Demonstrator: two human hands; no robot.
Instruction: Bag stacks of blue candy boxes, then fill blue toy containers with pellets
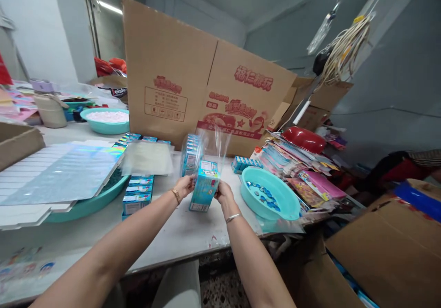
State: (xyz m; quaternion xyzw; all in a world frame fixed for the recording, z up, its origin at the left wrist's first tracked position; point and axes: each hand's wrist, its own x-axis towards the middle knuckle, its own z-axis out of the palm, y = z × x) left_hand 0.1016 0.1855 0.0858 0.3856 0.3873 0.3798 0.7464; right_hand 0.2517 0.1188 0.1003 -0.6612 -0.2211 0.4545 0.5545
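Both of my hands hold a small blue carton (pixel 205 186) upright above the white table (pixel 179 234). My left hand (pixel 185 186) grips its left side and my right hand (pixel 223 192) grips its right side, fingers closed on it. A clear plastic sleeve (pixel 215 145) rises from the top of the carton. Behind it stands a row of like blue cartons (pixel 190 154). More lie stacked flat to the left (pixel 138 193).
A teal bowl (pixel 272 213) with small blue pieces sits right of my hands. A teal tray (pixel 93 202) under shiny sheets (pixel 62 172) lies left. A big open cardboard box (pixel 206 82) stands behind. Colourful packets (pixel 303 174) pile at right, another cardboard box (pixel 386 257) lower right.
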